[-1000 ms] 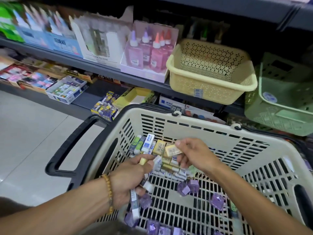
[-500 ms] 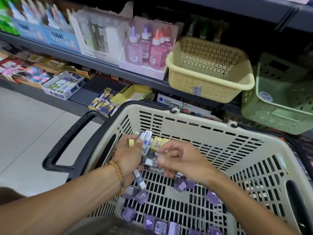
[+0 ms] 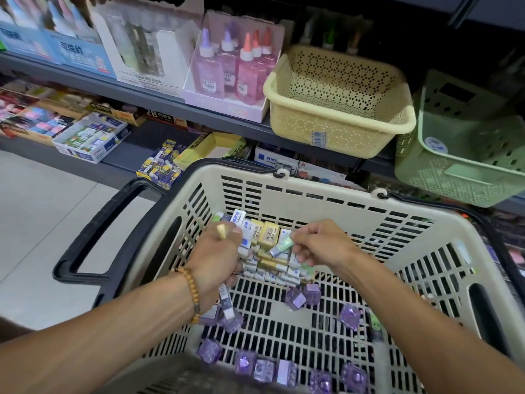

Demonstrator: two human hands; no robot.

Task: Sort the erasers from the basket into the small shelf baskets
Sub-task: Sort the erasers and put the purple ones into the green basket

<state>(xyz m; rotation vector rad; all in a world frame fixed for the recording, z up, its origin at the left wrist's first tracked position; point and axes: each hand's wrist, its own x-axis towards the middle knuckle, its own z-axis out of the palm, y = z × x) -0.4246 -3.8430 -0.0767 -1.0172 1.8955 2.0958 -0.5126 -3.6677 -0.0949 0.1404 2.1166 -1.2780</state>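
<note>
While right hand [image 3: 321, 245] fingers [image 3: 298, 240] pinch green eraser [image 3: 282, 246] above pile

The grey shelf [image 3: 159, 102] carries a yellow basket [image 3: 335, 129] beside a green basket [image 3: 468, 177].

Shop aisle w/ dark grey metal shelving [image 3: 159, 102] running left to right across the top. Floor [image 3: 42, 223] at left: pale grey tiles, glossy, soft light reflected off them. Upper shelf holds blue-and-white display boxes [image 3: 71, 52] w/ printed characters, a white cardboard display carton [image 3: 142, 49], and a pink tray of glue bottles [image 3: 235, 69], caps lilac, white, orange-red. Lower shelf [image 3: 136, 155] is darker: open stationery boxes [image 3: 88, 137], a yellow box [image 3: 210, 149], small yellow-blue packs [image 3: 159, 169] near its front edge. Back of shelving at top right is in deep shadow; details there can't be made out. Lighting even, from overhead.
</note>
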